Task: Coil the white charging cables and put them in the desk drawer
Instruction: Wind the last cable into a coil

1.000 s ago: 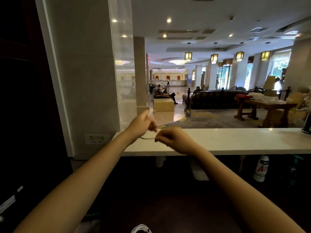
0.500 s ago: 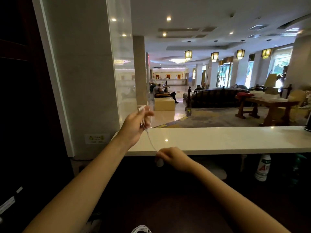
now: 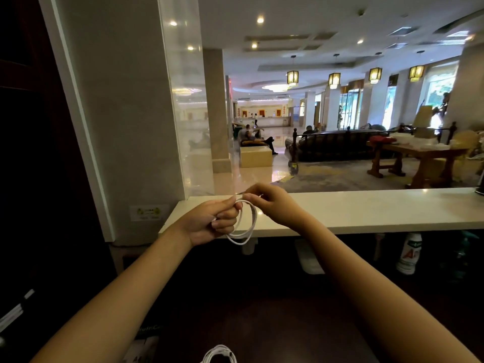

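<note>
Writing first: white bottle [image 3: 408, 254] stood upright under the surface [image 3: 366, 213], red "A" on its label, rest too small to read; contents not visible. Wall sticker [image 3: 148, 212], just left of the surface's end, had green + yellow marks, text illegible. Dark item [image 3: 150, 330] at btm left carried faint green lettering, not readable.

White cable [image 3: 245, 226] hung as a loop of several turns in front of the surface's near edge, in the air, held betw. both hands. L hand [image 3: 207, 222] grip: fingers curled round the loop's left side. R hand [image 3: 272, 205] grip: thumb + fingertips pinched on the cable at the loop's top. 2nd coiled cable [image 3: 220, 356] lay at btm centre, partly cut off by the frame.
</note>
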### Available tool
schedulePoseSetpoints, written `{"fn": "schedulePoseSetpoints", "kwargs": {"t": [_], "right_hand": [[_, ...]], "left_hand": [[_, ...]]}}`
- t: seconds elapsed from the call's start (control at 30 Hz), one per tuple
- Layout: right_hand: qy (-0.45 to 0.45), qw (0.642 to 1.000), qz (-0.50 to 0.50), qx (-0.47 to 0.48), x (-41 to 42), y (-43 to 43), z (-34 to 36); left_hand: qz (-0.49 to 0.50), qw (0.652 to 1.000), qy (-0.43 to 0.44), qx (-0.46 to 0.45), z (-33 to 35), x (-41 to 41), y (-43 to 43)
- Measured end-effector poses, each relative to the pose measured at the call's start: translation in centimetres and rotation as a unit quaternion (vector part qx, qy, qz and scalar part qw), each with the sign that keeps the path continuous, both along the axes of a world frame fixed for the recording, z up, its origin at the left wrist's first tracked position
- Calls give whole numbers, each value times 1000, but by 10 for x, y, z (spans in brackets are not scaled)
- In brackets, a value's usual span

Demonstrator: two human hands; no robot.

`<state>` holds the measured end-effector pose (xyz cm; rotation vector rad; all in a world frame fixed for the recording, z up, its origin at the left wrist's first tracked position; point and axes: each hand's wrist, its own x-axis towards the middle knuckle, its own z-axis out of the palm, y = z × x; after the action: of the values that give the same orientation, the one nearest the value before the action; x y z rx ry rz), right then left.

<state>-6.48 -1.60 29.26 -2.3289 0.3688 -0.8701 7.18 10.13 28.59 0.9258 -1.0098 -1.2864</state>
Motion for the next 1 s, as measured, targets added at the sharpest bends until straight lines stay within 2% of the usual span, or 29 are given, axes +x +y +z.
{"fn": "schedulePoseSetpoints", "kwargs": {"t": [0.1,0.13,0.27,0.43,0.5,0.67,0.77,0.87,0.93,1.0], "right_hand": [[49,981,77,172,-8,7,-1],[52,973,94,202,-11,7,0],[95,973,110,180,-13,1,-2],[50,933,166,317,-8,-4,-14],[62,929,164,325,-8,-2,-17],[99,940,162,284,-15,1,-7],[151,976,73,140,-23,3,14],[152,986,-9,-63,-22,13,26],[128,987,-7,-95,-24,27,28],[174,982,33,-71,-30,31,22]], "left_hand": [[17,1000,0,-1,-2,-1,-3],[23,1000,1,2,-2,-1,-5],[50,998,-21,18,-4,-3,-7],[81,996,-38,24,-5,-7,-7],[83,995,-33,38,-8,-7,-5],[61,996,53,37,-15,-11,-1],[72,992,87,61,-20,-9,3],[158,976,113,95,-26,-7,-1],[237,958,143,76,-27,-3,-6],[281,939,196,38,-25,5,-11]]}}
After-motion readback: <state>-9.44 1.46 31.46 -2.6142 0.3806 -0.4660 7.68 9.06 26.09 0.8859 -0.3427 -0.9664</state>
